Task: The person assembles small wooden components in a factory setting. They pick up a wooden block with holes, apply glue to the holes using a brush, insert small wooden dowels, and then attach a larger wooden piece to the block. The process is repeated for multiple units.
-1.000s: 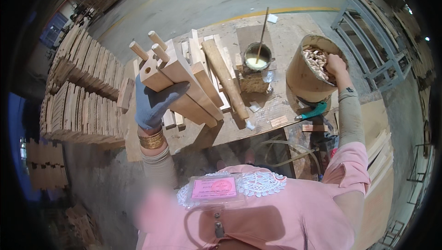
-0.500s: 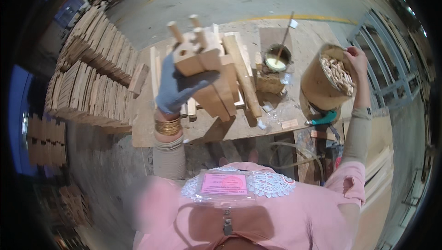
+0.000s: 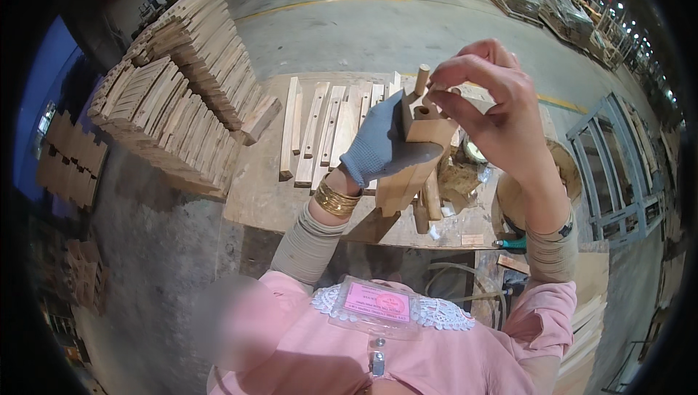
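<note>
My left hand (image 3: pixel 385 144), in a grey-blue knitted glove, is wrapped around long wooden pieces (image 3: pixel 408 180) held upright side by side above the table. A wooden dowel (image 3: pixel 422 79) stands up from their top end, and a round hole (image 3: pixel 422 112) shows in the nearer piece. My bare right hand (image 3: pixel 502 101) is at that top end, thumb and forefinger pinched together, apparently on another dowel mostly hidden by the fingers. Behind my right forearm stands the round bucket (image 3: pixel 511 195); its contents are covered from sight.
Drilled wooden strips (image 3: pixel 311 130) lie on the table (image 3: pixel 254 202). A glue pot (image 3: pixel 474 151) sits on a wood block, with a green-handled tool (image 3: pixel 511 244) at the front edge. Stacked wood (image 3: pixel 182 119) rises on the left; a grey metal rack (image 3: pixel 618 170) stands right.
My right hand has left the bucket's rim and come to the top of the wooden pieces. My left hand has carried those pieces to the right and turned them. The view has shifted too.
</note>
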Available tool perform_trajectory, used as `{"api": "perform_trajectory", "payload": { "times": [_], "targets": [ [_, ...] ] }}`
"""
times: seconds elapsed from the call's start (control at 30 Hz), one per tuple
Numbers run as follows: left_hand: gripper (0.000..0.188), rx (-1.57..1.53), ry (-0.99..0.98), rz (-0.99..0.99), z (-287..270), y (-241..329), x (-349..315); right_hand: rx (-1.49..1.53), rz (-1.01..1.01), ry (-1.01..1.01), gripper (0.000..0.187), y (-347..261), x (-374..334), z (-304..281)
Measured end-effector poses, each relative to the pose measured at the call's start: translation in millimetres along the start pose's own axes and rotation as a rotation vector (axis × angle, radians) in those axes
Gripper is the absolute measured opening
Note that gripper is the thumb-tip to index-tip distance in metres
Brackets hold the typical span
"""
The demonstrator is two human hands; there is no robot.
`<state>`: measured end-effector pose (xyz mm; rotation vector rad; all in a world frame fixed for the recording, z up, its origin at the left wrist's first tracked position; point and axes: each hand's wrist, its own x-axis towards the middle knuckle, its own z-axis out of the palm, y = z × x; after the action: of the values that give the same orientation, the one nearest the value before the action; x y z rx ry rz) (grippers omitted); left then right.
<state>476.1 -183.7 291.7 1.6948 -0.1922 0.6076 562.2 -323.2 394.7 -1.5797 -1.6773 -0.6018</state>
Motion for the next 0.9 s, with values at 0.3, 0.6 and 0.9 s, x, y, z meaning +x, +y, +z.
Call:
{"api": "perform_trajectory", "payload": {
  "times": [0.3,0.6,0.9],
  "targets": [
    [0.066,0.068,-0.021,-0.025,-11,-8,-1,0.075,0.085,-0.075,0.014,-5,5,12],
    [0.059,-0.126,-0.034,-0.066,-7,2,0,0.128,0.154,-0.026,0.015,-4,3,19],
    [0.061,0.019,-0.007,-0.045,-11,-4,0,-0.059,-0.017,0.135,0.026,-7,4,8]
  ]
}}
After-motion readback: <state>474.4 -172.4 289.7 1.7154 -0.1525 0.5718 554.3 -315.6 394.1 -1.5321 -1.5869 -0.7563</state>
